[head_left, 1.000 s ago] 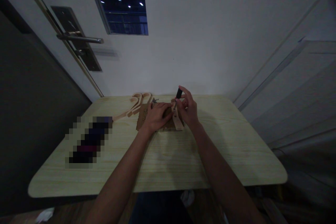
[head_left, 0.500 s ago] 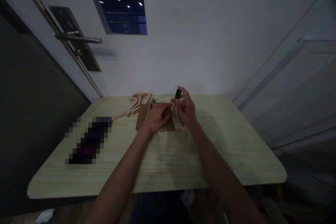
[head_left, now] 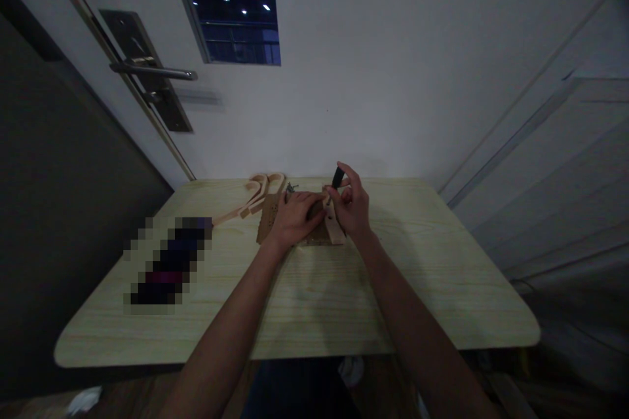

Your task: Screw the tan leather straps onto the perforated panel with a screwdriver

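My right hand (head_left: pixel 352 205) grips a small screwdriver by its black handle (head_left: pixel 338 177), with the index finger over its top end. The shaft points down at a pale wooden strip (head_left: pixel 335 230) with a dark hole in it. Spread flat, my left hand (head_left: pixel 293 217) presses on a brown board (head_left: pixel 266 219) that looks like cardboard, its fingertips reaching the strip's edge. Where the tip meets the wood is too small to make out. Just beyond my left hand lies a little pile of screws (head_left: pixel 291 188).
Curved wooden hooks (head_left: pixel 265 184) lie at the back left of the light wood table (head_left: pixel 196 334). A blurred-out dark object (head_left: pixel 170 262) is on the table's left side. Behind the table stands a white door with a metal handle (head_left: pixel 157 72).
The screwdriver's handle leans a little further right, and my right fingers have shifted around it. My left hand stays in place on the board. The whole view has moved slightly.
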Demonstrator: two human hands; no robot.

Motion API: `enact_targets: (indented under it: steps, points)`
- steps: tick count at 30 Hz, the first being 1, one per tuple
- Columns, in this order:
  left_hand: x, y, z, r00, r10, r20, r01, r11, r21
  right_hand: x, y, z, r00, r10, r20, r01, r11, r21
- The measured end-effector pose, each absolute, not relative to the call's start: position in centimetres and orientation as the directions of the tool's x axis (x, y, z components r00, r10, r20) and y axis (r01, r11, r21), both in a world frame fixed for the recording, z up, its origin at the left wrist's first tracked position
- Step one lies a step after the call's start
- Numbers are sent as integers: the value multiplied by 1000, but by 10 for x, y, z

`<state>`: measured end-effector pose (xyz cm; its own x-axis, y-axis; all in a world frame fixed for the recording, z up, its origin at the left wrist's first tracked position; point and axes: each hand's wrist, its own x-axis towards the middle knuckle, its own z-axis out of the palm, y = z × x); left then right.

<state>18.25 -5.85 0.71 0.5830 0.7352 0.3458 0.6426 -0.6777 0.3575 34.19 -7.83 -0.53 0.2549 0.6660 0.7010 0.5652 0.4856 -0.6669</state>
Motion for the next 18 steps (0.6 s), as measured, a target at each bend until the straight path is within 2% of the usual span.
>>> enact_targets:
  steps: [5,10,18]
  points:
    - [183,-59,8,583,735,346,637,-678,368,343,-82,-4,201,683,702,588,489,-644]
    - [183,-60,8,578,743,338,646,-670,366,343,-86,-1,149,691,707,528,549,-648]
    - [183,-59,8,574,744,341,652,-667,359,344,-79,-4,243,665,706,555,501,-664]
